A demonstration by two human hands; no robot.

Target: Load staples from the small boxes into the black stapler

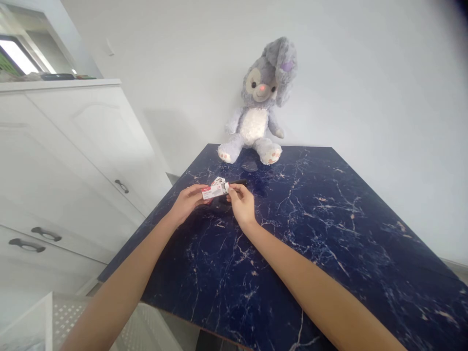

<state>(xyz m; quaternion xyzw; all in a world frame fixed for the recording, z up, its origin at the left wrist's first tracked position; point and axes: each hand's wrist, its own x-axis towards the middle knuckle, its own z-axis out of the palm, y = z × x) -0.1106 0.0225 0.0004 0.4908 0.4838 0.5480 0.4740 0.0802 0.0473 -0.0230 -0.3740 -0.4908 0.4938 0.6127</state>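
My left hand (185, 203) is closed around the left end of a small red and white cardboard box (212, 192), held level just above the table. At the box's right end, my right hand (243, 203) pinches a white part that looks like its end flap. The print on the box is too small to read. Directly behind it is a white printed piece (218, 180) with a dark picture; whether it touches the box I cannot tell. A black, elongated object (239, 182) lies beyond my right fingers, partly hidden by them.
The table (300, 234) has a dark blue, marble-patterned top. A grey plush rabbit (255, 122) sits at its far edge against the wall. White cabinets (73, 161) with dark handles stand at the left. A white perforated basket (69, 317) is below the table's near left edge.
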